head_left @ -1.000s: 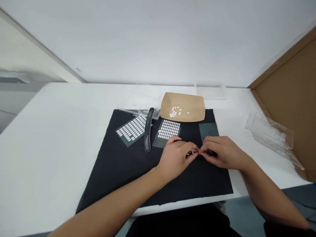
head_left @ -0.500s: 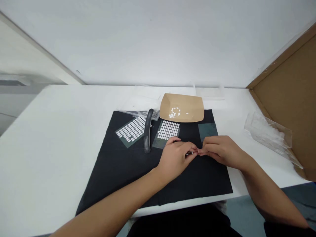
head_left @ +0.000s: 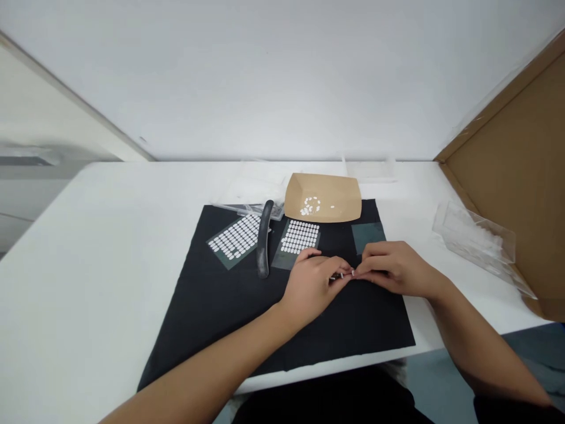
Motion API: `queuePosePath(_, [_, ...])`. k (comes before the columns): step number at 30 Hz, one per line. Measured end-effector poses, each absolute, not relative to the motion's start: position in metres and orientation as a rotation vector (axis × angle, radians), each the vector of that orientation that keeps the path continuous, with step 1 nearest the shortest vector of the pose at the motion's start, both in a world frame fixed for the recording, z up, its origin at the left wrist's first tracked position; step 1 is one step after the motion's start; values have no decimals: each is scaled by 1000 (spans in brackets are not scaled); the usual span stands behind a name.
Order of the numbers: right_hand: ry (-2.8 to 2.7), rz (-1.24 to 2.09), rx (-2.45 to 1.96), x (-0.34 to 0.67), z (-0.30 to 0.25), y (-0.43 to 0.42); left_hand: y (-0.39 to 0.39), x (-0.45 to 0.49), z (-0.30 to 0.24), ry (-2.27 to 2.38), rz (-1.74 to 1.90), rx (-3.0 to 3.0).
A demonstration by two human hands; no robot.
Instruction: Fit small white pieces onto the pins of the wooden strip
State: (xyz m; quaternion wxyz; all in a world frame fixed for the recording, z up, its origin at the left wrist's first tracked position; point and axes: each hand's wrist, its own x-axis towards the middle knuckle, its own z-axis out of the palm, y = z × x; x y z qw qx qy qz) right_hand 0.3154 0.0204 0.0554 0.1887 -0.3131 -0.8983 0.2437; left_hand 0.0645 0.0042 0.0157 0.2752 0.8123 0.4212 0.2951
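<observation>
My left hand (head_left: 314, 284) and my right hand (head_left: 395, 268) meet fingertip to fingertip over a black mat (head_left: 220, 300). Both are pinched on a tiny pale piece (head_left: 346, 274) between them, too small to name. Just behind my left hand lies a sheet of white oval dots (head_left: 299, 237). A second dotted sheet (head_left: 233, 237) lies further left. A bare dark green sheet (head_left: 368, 234) sits behind my right hand.
A black curved tool (head_left: 263, 238) lies between the two dotted sheets. A brown paper tray (head_left: 324, 198) with several loose white bits stands at the mat's far edge. A clear plastic box (head_left: 479, 242) rests at the right by a cardboard panel (head_left: 521, 171). The white table (head_left: 97, 247) extends left.
Both hands stay pinched together at the same spot on the mat. The view has shifted slightly, so everything sits a little lower and further left.
</observation>
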Motion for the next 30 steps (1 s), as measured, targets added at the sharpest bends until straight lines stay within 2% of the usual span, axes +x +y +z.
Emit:
queuePosePath(10, [-2474, 753, -876, 315, 45, 27, 6, 64, 13, 1122, 789, 2198])
queuePosePath(23, [-2567, 675, -917, 312, 41, 25, 7, 64, 10, 1128, 764, 2234])
queuePosePath(30, [-2491, 765, -886, 314, 42, 28, 12, 54, 15, 974, 756, 2380])
